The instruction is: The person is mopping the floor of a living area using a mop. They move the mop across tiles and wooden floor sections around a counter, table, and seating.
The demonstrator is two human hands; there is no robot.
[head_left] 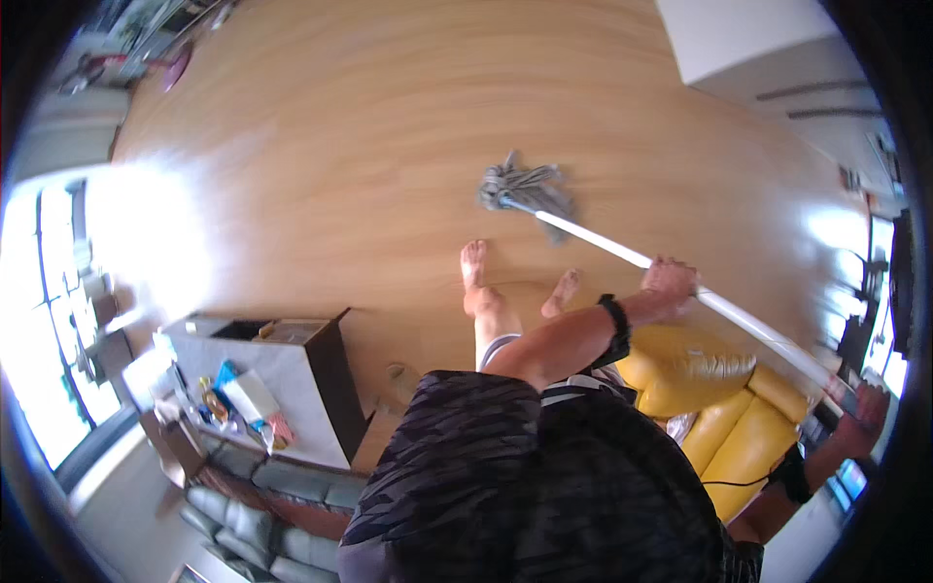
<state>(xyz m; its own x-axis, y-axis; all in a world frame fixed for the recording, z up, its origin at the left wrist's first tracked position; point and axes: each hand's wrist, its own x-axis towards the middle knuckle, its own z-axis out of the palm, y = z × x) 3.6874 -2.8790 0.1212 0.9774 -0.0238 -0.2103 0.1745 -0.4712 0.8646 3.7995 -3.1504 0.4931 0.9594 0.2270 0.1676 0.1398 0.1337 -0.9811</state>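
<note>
A string mop lies across the picture, its grey strand head (520,189) spread on the wooden floor ahead of my bare feet. From there the white mop handle (593,238) slants to the right and toward me. My left hand (670,286) is wrapped around the middle of the handle, with a black band on that wrist. Near the handle's upper end, at the right rim, my right hand (863,420) is closed around it. That hand is darker and partly blurred. Some of the mop strands are smeared by motion.
A yellow armchair (768,418) stands close on my right. To the left is a grey-topped cabinet (282,389) with bottles and papers, beside a dark grey sofa (311,486). A white cabinet (748,39) stands far right, and a red-and-pink stand (177,68) far left.
</note>
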